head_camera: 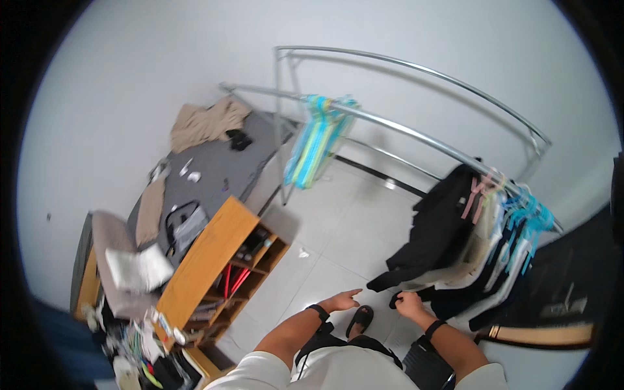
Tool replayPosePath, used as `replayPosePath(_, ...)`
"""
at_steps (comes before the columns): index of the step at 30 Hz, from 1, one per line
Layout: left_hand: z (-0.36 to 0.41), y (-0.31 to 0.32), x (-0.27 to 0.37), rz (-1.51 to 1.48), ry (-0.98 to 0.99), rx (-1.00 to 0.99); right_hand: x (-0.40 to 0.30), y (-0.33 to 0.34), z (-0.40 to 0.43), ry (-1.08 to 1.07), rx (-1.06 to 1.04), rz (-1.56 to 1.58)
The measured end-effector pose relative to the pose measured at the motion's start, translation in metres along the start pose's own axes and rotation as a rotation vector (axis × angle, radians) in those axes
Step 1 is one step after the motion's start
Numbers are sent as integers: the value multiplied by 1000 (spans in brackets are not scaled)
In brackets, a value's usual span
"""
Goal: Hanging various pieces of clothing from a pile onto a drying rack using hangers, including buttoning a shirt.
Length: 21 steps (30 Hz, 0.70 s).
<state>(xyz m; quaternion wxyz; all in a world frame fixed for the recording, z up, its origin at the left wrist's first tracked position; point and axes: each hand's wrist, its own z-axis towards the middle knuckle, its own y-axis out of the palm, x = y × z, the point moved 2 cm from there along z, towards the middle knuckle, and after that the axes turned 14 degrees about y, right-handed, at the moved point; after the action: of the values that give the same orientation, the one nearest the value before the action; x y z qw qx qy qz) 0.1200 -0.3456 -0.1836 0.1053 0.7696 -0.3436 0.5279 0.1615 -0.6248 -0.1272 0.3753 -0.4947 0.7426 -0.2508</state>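
My right hand (410, 306) grips the end of a dark sleeve at the lower edge of the hanging clothes. Beside it, a black long-sleeved garment (436, 229) hangs on the metal garment rack (414, 134); whether the gripped sleeve belongs to it I cannot tell. My left hand (345, 300) is held out over the floor with its fingers extended and nothing in it, close to the tip of a black sleeve but apart from it. Pink hangers (474, 200), pale garments (487, 243) and blue hangers (534, 214) crowd the right end of the rail.
Blue and green hangers (312, 141) hang bunched farther left on the rail. A wooden shelf unit (214, 258) stands at left, before a grey bed (204, 170) bearing clothes and a bag. A black suitcase (426, 360) is by my right leg. Paper scrap (303, 252) lies on the tiles.
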Motion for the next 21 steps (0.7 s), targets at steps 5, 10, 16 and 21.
replayPosePath(5,-124,-4,-80,-80,-115,392,-50,22,7,-159,-53,-102)
replayPosePath(10,-276,37,-146,-165,-217,731,-118,71,-3,-329,-55,-277)
replayPosePath(16,-475,163,-210,-339,-316,1090,-203,172,-50,-511,-83,-322)
replayPosePath(21,-626,312,-253,-621,-427,1425,-278,269,-136,-699,-90,-359)
